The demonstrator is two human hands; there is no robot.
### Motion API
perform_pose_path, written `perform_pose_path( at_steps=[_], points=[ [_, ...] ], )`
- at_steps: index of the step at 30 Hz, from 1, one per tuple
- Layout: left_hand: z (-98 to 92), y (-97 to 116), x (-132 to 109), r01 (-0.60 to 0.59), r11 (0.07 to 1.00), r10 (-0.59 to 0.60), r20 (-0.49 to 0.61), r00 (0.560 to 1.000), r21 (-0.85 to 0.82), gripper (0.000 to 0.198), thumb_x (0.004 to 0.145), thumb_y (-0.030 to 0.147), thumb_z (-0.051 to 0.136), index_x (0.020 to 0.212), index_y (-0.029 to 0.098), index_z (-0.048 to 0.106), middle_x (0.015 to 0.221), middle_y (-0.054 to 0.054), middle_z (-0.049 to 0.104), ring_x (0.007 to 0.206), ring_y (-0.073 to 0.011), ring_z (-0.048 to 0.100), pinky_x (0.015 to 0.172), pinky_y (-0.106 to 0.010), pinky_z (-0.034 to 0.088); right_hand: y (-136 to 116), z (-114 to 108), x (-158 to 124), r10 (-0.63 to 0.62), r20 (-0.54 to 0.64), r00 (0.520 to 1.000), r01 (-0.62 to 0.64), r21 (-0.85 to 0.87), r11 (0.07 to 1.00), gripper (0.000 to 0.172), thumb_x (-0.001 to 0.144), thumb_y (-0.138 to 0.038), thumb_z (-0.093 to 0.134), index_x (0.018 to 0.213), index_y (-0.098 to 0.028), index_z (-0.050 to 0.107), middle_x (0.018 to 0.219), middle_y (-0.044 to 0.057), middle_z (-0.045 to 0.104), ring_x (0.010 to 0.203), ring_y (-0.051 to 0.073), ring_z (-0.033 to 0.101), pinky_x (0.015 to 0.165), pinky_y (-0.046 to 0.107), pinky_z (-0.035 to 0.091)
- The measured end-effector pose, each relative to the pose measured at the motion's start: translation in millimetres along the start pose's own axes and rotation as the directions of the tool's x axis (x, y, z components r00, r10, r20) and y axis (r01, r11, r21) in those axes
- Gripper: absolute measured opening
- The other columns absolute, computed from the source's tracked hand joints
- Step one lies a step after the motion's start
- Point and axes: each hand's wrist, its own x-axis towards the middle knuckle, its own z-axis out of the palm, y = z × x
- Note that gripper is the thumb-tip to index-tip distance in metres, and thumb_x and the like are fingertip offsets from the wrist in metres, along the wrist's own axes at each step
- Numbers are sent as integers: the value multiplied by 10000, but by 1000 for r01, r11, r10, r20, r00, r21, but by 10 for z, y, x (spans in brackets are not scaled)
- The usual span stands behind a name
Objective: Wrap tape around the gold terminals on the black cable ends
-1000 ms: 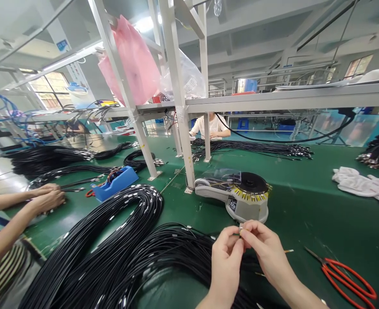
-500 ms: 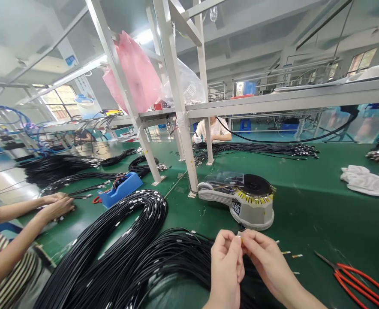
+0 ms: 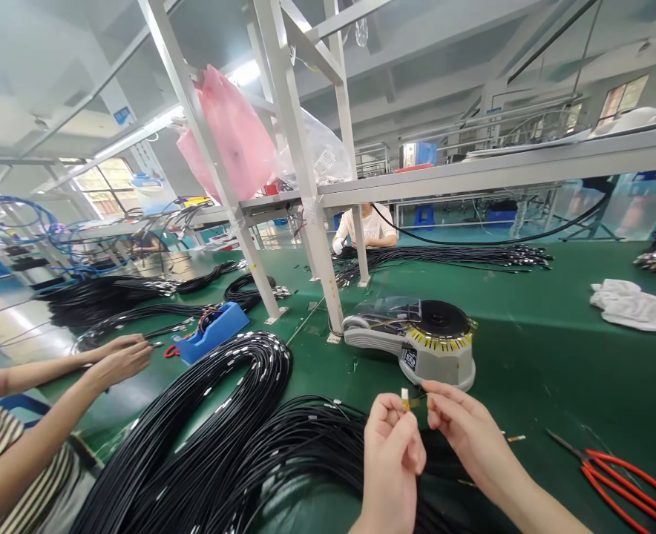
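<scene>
My left hand (image 3: 392, 460) is closed in a pinch on a small white-tipped piece with a yellow band (image 3: 405, 400), which stands up between thumb and forefinger. Just to its right, my right hand (image 3: 464, 426) has thumb and fingertips pressed together; what they hold is too small to make out. Beyond both hands sits a grey tape dispenser (image 3: 436, 363) with a black disc and yellow tabs around it. A thick bundle of black cables (image 3: 306, 430) with white labels lies left of and beneath my hands.
Red-handled scissors (image 3: 622, 475) lie at right, white gloves (image 3: 637, 305) behind them. A second cable bundle (image 3: 194, 415), a blue tape holder (image 3: 214, 334) and a co-worker's hands (image 3: 122, 360) are at left. White shelf posts (image 3: 322, 259) rise from the green table (image 3: 528, 371).
My hands have moved slightly apart, and the white-tipped piece now shows upright in my left hand. The co-worker's hands at left have shifted to the right.
</scene>
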Motion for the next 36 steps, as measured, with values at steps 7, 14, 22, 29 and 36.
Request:
perform_pose_path(
  at_steps=[7, 14, 22, 29, 36],
  points=[
    [-8, -78, 15, 11, 997, -7, -50, 999, 77, 180, 713, 232, 639, 716, 151, 478, 578, 56, 464, 376, -15, 334, 369, -169, 232, -150, 61, -80, -51, 186, 981, 84, -178, 980, 217, 720, -351, 648, 872, -198, 662, 788, 36, 619, 757, 193, 536, 708, 312, 418],
    [5, -79, 3, 18, 998, -14, -70, 997, 55, 207, 648, 239, 696, 656, 140, 516, 507, 61, 446, 387, -42, 385, 380, -182, 292, -104, 35, -31, -158, 243, 957, 235, -332, 914, 176, 769, -321, 608, 648, -194, 601, 722, -2, 532, 722, 166, 483, 675, 268, 391],
    [-50, -152, 19, 21, 1000, -20, -34, 999, 22, 201, 715, 292, 653, 654, 137, 541, 425, 64, 403, 367, -29, 305, 371, -171, 197, -42, 68, -49, -197, 232, 953, 265, -315, 911, 238, 786, -323, 591, 600, -181, 552, 666, -7, 519, 666, 150, 475, 643, 256, 383],
    [-52, -138, 16, 59, 998, -59, 57, 997, 10, 202, 725, 288, 642, 640, 129, 551, 417, 59, 397, 348, -23, 277, 368, -184, 158, -40, 16, -45, -228, 250, 941, 299, -301, 905, 248, 786, -302, 590, 579, -177, 539, 637, -8, 497, 636, 144, 451, 612, 253, 378],
    [-27, -81, 24, 299, 954, -293, 198, 935, 0, 305, 653, 368, 668, 564, 113, 526, 442, 34, 432, 274, -10, 251, 319, -189, 100, -87, -71, -35, -170, 318, 933, 284, -359, 889, 157, 760, -344, 605, 860, -233, 654, 828, 32, 562, 765, 192, 530, 684, 291, 436]
  ],
)
